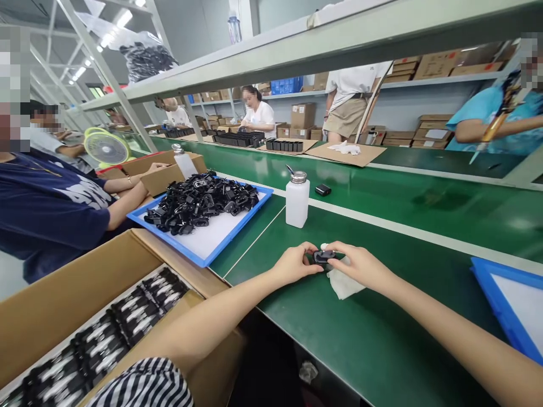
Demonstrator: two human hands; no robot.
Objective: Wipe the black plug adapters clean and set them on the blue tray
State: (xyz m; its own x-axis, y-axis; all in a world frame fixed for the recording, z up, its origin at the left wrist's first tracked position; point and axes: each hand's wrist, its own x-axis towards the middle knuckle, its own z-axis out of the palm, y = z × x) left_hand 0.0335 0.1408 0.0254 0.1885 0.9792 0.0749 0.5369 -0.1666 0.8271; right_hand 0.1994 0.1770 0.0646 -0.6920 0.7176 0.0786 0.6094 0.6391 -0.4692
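My left hand (296, 263) and my right hand (360, 264) meet over the green table, both pinching one small black plastic part (324, 257) between their fingertips. My right hand also presses a white cloth (343, 284) that lies under it on the table. A white dispenser bottle (297, 198) with a metal top stands just behind my hands. To the left, a blue tray (199, 247) holds a heap of the same black parts (203, 202).
A cardboard box (55, 294) at lower left holds rows of packed black parts. Another blue tray (504, 299) sits at the right edge. One loose black part (323, 189) lies on the belt. A person in dark blue sits at left; other workers are across the line.
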